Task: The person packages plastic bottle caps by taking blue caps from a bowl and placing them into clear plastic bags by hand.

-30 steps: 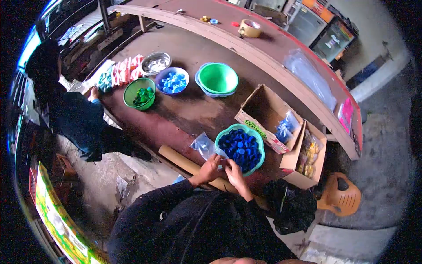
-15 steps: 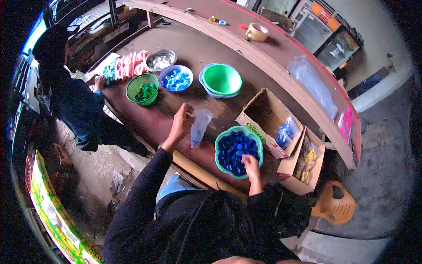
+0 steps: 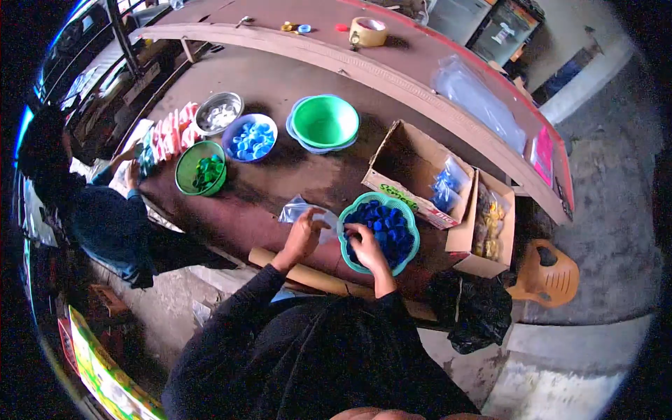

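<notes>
My left hand [image 3: 304, 236] is closed on a see-through plastic bag [image 3: 297, 208], just left of a scalloped mint-green bowl [image 3: 414, 243]. The bag lies sideways over the table, its open end towards the bowl. Dark blue bottle caps [image 3: 382, 221] fill the bowl. Over the bowl's left part, beside the bag's mouth, my right hand [image 3: 368, 250] has its fingers drawn together. What those fingers hold, if anything, is too small to make out.
Behind stand a green basket of green caps [image 3: 208, 173], a bowl of light blue caps [image 3: 251, 138], a metal bowl [image 3: 220, 114] and stacked bowls [image 3: 325, 120]. Cardboard boxes [image 3: 413, 171] with bagged caps stand right. A co-worker [image 3: 112, 217] is at the left. A raised shelf holds tape [image 3: 368, 32].
My right hand has moved left across the bowl towards the bag. My left hand has come closer to the bowl, and the bag has gone from hanging to lying sideways. The view has shifted.
</notes>
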Demonstrator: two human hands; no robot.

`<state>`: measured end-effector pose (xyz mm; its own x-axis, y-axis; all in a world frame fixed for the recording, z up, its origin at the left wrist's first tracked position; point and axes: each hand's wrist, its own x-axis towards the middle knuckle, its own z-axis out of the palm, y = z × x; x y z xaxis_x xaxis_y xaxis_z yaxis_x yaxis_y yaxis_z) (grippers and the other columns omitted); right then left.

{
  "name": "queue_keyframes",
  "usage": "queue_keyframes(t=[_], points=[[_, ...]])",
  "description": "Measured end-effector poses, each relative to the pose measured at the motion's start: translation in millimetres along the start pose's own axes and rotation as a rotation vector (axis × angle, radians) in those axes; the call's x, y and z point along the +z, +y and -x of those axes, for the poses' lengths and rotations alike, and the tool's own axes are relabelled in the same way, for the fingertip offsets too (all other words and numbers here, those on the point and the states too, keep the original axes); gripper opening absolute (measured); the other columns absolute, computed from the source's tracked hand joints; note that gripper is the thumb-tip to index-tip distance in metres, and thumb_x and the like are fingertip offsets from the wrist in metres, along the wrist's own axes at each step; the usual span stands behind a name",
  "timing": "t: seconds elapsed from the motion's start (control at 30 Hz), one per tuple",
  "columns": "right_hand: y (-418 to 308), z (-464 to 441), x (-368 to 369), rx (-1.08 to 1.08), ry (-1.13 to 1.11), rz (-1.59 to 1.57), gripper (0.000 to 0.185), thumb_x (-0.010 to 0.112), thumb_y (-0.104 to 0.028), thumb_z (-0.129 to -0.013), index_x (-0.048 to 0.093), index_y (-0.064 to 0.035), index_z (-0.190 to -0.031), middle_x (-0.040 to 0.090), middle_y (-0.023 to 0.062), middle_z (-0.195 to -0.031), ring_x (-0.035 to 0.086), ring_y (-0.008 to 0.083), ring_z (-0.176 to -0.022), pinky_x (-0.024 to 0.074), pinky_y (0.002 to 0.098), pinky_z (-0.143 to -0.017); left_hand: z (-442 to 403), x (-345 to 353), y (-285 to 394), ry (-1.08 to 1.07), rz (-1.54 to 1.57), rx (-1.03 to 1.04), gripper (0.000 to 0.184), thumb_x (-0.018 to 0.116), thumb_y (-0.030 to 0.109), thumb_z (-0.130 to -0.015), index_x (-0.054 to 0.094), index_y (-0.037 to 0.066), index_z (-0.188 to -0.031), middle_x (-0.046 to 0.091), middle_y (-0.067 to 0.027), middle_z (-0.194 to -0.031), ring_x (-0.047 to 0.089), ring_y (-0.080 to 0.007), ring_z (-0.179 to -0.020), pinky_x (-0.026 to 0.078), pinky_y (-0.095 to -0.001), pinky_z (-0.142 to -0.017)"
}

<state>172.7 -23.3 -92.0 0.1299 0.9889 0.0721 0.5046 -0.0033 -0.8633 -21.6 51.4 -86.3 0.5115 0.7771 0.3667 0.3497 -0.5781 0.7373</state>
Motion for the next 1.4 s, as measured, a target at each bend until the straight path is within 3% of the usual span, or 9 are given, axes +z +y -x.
queue_keyframes(t=[0.03, 0.07, 0.17, 0.27, 0.73, 0.83, 1.13, 1.17, 1.4], points=[[7, 0, 2, 0.008, 0.008, 0.003, 0.030, 0.053, 0.003, -0.079, 0.057, -0.0046, -0.107, 0.062, 0.0109, -0.094, 0.059, 0.0214, -0.090, 0.0446, 0.0308, -0.082, 1, -6, 13, -0.169, 0.332, -0.460, 0.028, 0.050, -0.004, -0.068, 0.064, 0.005, -0.090, 0.054, -0.0120, -0.111, 0.056, -0.0345, -0.092, 0.045, -0.0409, -0.081], [18, 2, 4, 0.053, 0.023, 0.037, 0.030, 0.053, 0.004, -0.078, 0.057, -0.0043, -0.106, 0.062, 0.0110, -0.094, 0.059, 0.0217, -0.090, 0.0448, 0.0311, -0.081, 6, -4, 14, -0.176, 0.339, -0.463, 0.028, 0.050, -0.004, -0.068, 0.064, 0.005, -0.090, 0.054, -0.0120, -0.111, 0.056, -0.0345, -0.092, 0.045, -0.0409, -0.081], [48, 12, -8, 0.211, 0.139, 0.152, 0.029, 0.052, 0.005, -0.076, 0.059, -0.0045, -0.103, 0.062, 0.0108, -0.090, 0.060, 0.0218, -0.086, 0.0460, 0.0316, -0.078, 24, 4, 3, -0.104, -0.061, 0.107, 0.037, 0.051, -0.001, -0.068, 0.059, 0.003, -0.104, 0.053, -0.0123, -0.115, 0.055, -0.0342, -0.093, 0.045, -0.0412, -0.083], [63, 11, -12, 0.243, 0.231, 0.173, 0.027, 0.051, 0.005, -0.076, 0.060, -0.0041, -0.100, 0.062, 0.0106, -0.088, 0.061, 0.0210, -0.082, 0.0467, 0.0314, -0.075, 41, 17, -4, -0.180, -0.039, 0.164, 0.044, 0.053, 0.003, -0.070, 0.054, 0.005, -0.114, 0.054, -0.0121, -0.116, 0.056, -0.0327, -0.093, 0.046, -0.0402, -0.082], [64, -13, 23, 0.148, 0.265, 0.607, 0.012, 0.069, -0.012, -0.072, 0.063, -0.0072, -0.080, 0.053, 0.0127, -0.086, 0.049, 0.0315, -0.088, 0.0396, 0.0406, -0.078, 31, 4, -31, -0.337, 0.180, 0.112, 0.042, 0.055, 0.003, -0.068, 0.056, 0.000, -0.111, 0.056, -0.0184, -0.113, 0.055, -0.0329, -0.101, 0.047, -0.0383, -0.085], [62, -4, 19, 0.052, 0.381, 0.545, 0.013, 0.069, -0.012, -0.074, 0.062, -0.0048, -0.082, 0.055, 0.0120, -0.079, 0.053, 0.0293, -0.074, 0.0425, 0.0382, -0.069, 33, 8, -45, -0.355, 0.257, -0.063, 0.042, 0.055, 0.003, -0.068, 0.057, 0.001, -0.110, 0.056, -0.0185, -0.113, 0.057, -0.0332, -0.099, 0.047, -0.0384, -0.084], [46, 26, -13, 0.316, 0.506, 0.367, 0.019, 0.065, -0.007, -0.075, 0.062, -0.0038, -0.093, 0.057, 0.0107, -0.083, 0.055, 0.0246, -0.080, 0.0434, 0.0347, -0.075, 28, -5, -38, -0.445, 0.471, -0.290, 0.041, 0.057, 0.007, -0.070, 0.057, 0.002, -0.111, 0.056, -0.0159, -0.114, 0.056, -0.0338, -0.099, 0.047, -0.0386, -0.084], [46, 26, -14, 0.332, 0.505, 0.393, 0.022, 0.065, -0.006, -0.075, 0.061, -0.0045, -0.097, 0.057, 0.0099, -0.083, 0.055, 0.0239, -0.080, 0.0435, 0.0347, -0.075, 27, 0, -45, -0.320, 0.287, 0.065, 0.043, 0.058, 0.007, -0.069, 0.057, 0.002, -0.112, 0.055, -0.0160, -0.116, 0.056, -0.0337, -0.099, 0.048, -0.0383, -0.084], [-24, -27, 36, 0.120, 0.329, 0.176, 0.024, 0.063, -0.007, -0.078, 0.061, -0.0056, -0.102, 0.058, 0.0103, -0.078, 0.057, 0.0222, -0.073, 0.0448, 0.0326, -0.071, 2, -47, -24, -0.214, 0.302, -0.076, 0.043, 0.056, -0.002, -0.067, 0.058, 0.002, -0.110, 0.058, -0.0193, -0.110, 0.057, -0.0344, -0.099, 0.047, -0.0369, -0.083]])
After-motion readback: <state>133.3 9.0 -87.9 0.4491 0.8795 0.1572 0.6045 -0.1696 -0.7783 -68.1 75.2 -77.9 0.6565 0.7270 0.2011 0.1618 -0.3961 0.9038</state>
